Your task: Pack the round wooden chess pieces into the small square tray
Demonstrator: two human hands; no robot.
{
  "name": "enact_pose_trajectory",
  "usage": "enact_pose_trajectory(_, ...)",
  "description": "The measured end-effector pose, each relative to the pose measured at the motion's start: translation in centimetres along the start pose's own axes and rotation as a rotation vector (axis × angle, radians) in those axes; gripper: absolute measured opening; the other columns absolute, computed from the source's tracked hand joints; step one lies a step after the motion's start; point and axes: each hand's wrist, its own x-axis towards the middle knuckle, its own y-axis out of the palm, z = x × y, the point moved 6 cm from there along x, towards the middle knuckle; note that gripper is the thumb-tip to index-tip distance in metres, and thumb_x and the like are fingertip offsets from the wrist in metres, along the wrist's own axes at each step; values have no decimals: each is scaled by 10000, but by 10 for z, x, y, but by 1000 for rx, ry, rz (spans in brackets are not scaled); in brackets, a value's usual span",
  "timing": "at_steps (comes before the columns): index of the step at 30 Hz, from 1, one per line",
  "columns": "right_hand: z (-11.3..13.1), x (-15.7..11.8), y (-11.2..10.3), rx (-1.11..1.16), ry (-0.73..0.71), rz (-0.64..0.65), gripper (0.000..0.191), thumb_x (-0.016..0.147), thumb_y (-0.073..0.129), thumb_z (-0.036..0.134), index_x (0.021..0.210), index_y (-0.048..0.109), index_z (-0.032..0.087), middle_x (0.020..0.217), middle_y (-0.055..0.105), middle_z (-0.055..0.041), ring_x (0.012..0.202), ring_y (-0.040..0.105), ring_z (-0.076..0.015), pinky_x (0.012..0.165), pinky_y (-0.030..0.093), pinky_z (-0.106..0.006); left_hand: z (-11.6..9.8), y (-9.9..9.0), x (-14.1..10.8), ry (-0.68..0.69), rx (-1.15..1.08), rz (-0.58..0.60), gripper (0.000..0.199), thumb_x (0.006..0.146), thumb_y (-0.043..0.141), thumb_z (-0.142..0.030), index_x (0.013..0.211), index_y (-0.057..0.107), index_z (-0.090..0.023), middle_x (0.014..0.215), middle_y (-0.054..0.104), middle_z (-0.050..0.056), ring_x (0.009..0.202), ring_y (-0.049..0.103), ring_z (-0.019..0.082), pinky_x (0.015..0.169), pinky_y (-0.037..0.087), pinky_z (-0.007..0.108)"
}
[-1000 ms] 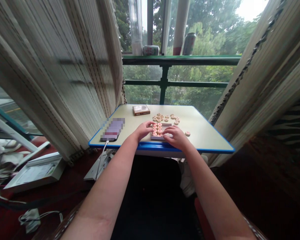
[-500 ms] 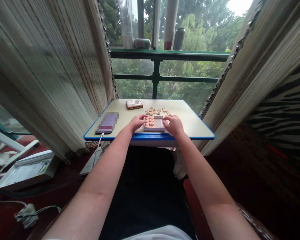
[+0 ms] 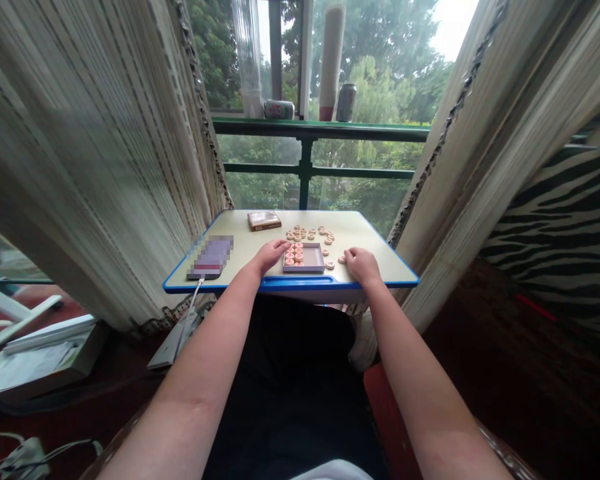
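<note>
An open shallow box (image 3: 311, 268) lies near the table's front edge, with several round pieces (image 3: 299, 257) marked in red filling its left part; its right part shows bare bottom. My left hand (image 3: 273, 253) is at the box's upper left corner, fingers closed near the pieces; whether it grips one is hidden. To the right of the box, my right hand (image 3: 361, 264) has its thumb and fingers pinched at a round piece (image 3: 342, 259) on the table. More loose pieces (image 3: 311, 235) lie scattered behind the box and to its right.
A flat brown box (image 3: 265, 221) sits at the table's back left. A phone (image 3: 211, 257) with a white cable lies at the left. Two cans (image 3: 347, 103) and paper cups (image 3: 332, 63) stand or lie on the green ledge behind. Curtains hang on both sides.
My right hand has moved right, from over the box to the table beside it, uncovering loose pieces there. My left hand stays by the box. The camera view has shifted a little.
</note>
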Motion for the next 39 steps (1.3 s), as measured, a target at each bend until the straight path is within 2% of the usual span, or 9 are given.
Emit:
enact_pose_trajectory(3, 2, 0, 1, 37, -42, 55, 250, 792, 512, 296, 889, 708, 174, 908, 706, -71, 879, 615, -185, 801, 423, -257, -1, 0, -1, 6, 17, -2, 423, 676, 605, -476, 929, 657, -140, 951, 690, 79, 999, 589, 240, 917, 411, 345)
enact_pose_trajectory(7, -3, 1, 1, 97, 2, 45, 309, 743, 543, 251, 1005, 681, 161, 933, 703, -59, 899, 615, -179, 835, 427, -252, 1, 0, -1, 4, 40, -3, 418, 665, 618, -463, 934, 652, -145, 957, 682, 78, 992, 590, 237, 915, 412, 348)
enact_pose_trajectory(13, -5, 1, 1, 102, -12, 8, 294, 768, 494, 215, 975, 691, 144, 1030, 678, -89, 988, 589, -186, 915, 398, -263, 8, 1, 3, 19, 5, 17, 438, 660, 626, -469, 953, 639, -145, 954, 676, 81, 963, 598, 228, 889, 429, 349)
enact_pose_trajectory(19, -5, 1, 2, 86, 21, -20, 334, 737, 546, 240, 1022, 670, 120, 940, 684, -99, 925, 601, -198, 889, 420, -288, 14, 4, 8, 34, 69, 86, 457, 675, 618, -432, 1030, 616, -145, 1030, 651, 84, 985, 587, 216, 890, 429, 332)
enact_pose_trajectory(26, -6, -1, -3, 279, -21, -98, 262, 756, 546, 232, 974, 667, 155, 938, 692, -71, 796, 622, -160, 808, 475, -298, 11, 4, 7, 43, 116, 97, 493, 700, 594, -419, 1088, 592, -114, 1086, 622, 121, 1041, 562, 225, 909, 424, 326)
enact_pose_trajectory(30, 21, -8, -4, 528, -187, -141, 232, 765, 566, 300, 927, 657, 161, 949, 684, -78, 762, 628, -154, 698, 510, -289, 12, 3, 10, 34, 133, 61, 447, 713, 588, -417, 1058, 606, -132, 1068, 632, 105, 1029, 568, 221, 907, 426, 325)
enact_pose_trajectory(33, 61, -18, 2, 712, -357, -66, 249, 771, 575, 334, 948, 646, 174, 913, 685, -66, 745, 626, -144, 664, 518, -273, 11, 3, 11, 39, 162, 51, 438, 723, 581, -424, 1046, 609, -128, 1058, 636, 111, 1011, 574, 229, 900, 433, 342)
enact_pose_trajectory(36, 95, -26, 11, 683, -488, -28, 219, 758, 593, 286, 950, 656, 202, 910, 692, -45, 741, 611, -139, 678, 510, -272, 7, 4, 9, 68, 150, 69, 424, 741, 568, -404, 1050, 605, -116, 1079, 630, 117, 1001, 579, 222, 902, 436, 336)
enact_pose_trajectory(39, 107, -26, 17, 611, -512, -62, 210, 753, 587, 231, 948, 665, 211, 899, 699, -38, 788, 602, -160, 721, 496, -293, 4, 4, 7, 62, 116, 68, 387, 754, 563, -373, 1044, 604, -121, 1065, 641, 102, 986, 589, 207, 903, 440, 326)
